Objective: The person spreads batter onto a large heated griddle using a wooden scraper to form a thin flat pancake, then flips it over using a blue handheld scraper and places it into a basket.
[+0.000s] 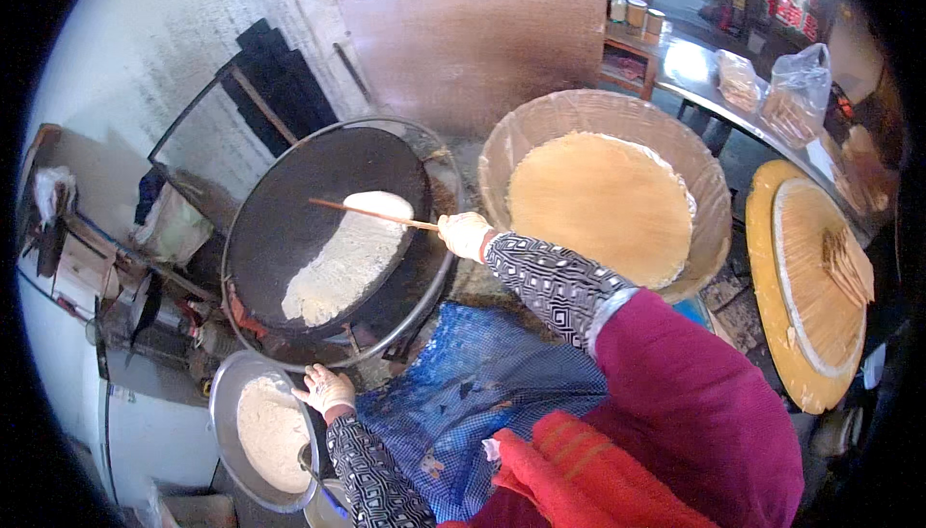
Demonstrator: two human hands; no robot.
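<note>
My right hand [466,236], in a pale glove, is closed around the end of a thin wooden stick [371,212]. The stick reaches left over the round black griddle [280,210], across a band of pale batter [342,263] that is thick at its far end and thins out nearer me. My left hand [327,389], also gloved, is at the right rim of a metal bowl [224,422], fingers stretched apart with nothing in them. Whether it touches the rim I cannot tell. Thick batter [272,432] fills much of the bowl, with a ladle's dark handle beside it.
Right of the griddle stands a wide lined basket [603,108] holding a stack of thin round pancakes [598,205]. Farther right, a yellow round board [769,239] bears folded flat pieces. Plastic bags [799,94] and jars [637,13] stand on a counter. A wooden panel [482,46] rises behind.
</note>
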